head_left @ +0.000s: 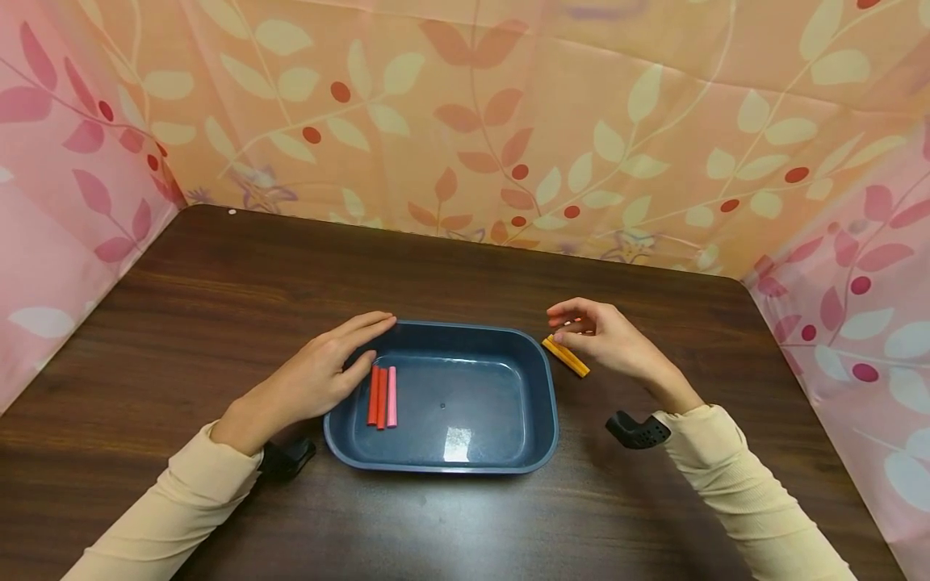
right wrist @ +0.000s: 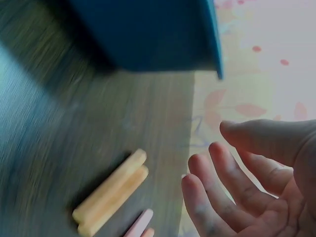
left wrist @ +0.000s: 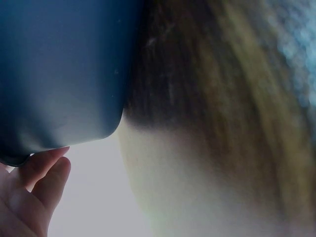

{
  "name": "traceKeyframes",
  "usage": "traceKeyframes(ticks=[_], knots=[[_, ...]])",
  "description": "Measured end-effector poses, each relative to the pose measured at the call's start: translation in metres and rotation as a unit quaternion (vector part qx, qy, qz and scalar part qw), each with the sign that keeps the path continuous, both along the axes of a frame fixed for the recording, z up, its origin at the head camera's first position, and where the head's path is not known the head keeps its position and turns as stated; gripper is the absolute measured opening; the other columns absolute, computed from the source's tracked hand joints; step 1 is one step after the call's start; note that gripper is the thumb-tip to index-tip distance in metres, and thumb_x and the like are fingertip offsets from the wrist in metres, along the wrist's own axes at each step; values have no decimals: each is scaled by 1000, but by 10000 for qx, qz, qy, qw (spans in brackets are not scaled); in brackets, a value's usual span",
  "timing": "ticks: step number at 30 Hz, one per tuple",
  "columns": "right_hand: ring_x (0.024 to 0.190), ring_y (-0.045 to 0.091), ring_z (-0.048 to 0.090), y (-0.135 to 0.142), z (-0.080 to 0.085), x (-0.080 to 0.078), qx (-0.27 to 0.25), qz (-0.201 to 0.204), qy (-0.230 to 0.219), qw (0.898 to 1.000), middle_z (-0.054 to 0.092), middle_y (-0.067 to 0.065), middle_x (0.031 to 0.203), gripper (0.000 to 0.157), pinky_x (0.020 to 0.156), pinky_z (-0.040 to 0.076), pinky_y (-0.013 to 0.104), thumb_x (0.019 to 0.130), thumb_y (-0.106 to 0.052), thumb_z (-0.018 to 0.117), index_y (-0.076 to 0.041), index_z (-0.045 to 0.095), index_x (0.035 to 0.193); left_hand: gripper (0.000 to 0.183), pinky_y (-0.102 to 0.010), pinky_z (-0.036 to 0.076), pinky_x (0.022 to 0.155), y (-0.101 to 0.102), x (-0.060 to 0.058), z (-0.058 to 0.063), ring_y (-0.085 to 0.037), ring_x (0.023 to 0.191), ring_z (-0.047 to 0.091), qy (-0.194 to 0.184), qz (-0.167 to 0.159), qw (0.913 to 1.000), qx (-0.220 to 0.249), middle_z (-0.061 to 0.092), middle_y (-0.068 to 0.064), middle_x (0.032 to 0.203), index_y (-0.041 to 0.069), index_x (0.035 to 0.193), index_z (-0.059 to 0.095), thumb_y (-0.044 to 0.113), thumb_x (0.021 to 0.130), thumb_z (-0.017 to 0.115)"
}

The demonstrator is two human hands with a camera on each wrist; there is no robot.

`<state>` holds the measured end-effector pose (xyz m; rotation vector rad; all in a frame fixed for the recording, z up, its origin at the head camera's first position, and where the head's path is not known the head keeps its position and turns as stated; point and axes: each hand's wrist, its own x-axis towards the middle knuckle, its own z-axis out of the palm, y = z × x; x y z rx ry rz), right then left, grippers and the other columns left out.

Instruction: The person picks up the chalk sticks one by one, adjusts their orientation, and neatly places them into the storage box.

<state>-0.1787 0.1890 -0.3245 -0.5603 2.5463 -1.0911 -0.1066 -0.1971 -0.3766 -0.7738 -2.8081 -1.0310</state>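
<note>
A blue rectangular tray point(head_left: 443, 468) stands on the table. In it, near the left wall, lie two red sticks point(head_left: 381, 399) and a pink stick point(head_left: 392, 397), side by side. My left hand point(head_left: 323, 367) holds the tray's back left corner, thumb inside the rim and fingers along the outside. My right hand point(head_left: 606, 332), fingers apart and slightly bent, hovers with nothing in it above two yellow sticks point(head_left: 567, 357) right of the tray. The right wrist view shows those yellow sticks together, with a pale pink stick point(right wrist: 139, 224) beside them, cut off by the frame edge.
The dark wooden table point(head_left: 240, 298) reaches back to a leaf-patterned cloth point(head_left: 465, 121), with more cloth along both sides. A small white dot point(head_left: 232, 211) lies near the far left corner. Black devices are strapped to both wrists.
</note>
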Motion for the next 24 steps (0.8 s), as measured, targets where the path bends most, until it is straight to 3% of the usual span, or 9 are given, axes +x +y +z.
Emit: traceKeyframes(ticks=[7, 24], knots=[[104, 38, 67, 10, -12, -6, 631, -69, 666, 9958, 65, 27, 119, 35, 90, 56, 50, 92, -1, 64, 7, 59, 126, 54, -56, 45, 105, 0, 1, 1, -35, 130, 55, -27, 3, 10000, -17, 45, -17, 151, 4, 148, 44, 2, 96, 58], [93, 32, 67, 30, -30, -16, 1189, -192, 841, 9891, 69, 23, 106, 36, 84, 56, 47, 89, 0, 68, 8, 61, 123, 54, -57, 45, 105, 0, 0, 0, -36, 130, 55, 29, 8, 10000, -6, 46, -17, 151, 5, 148, 45, 3, 95, 58]])
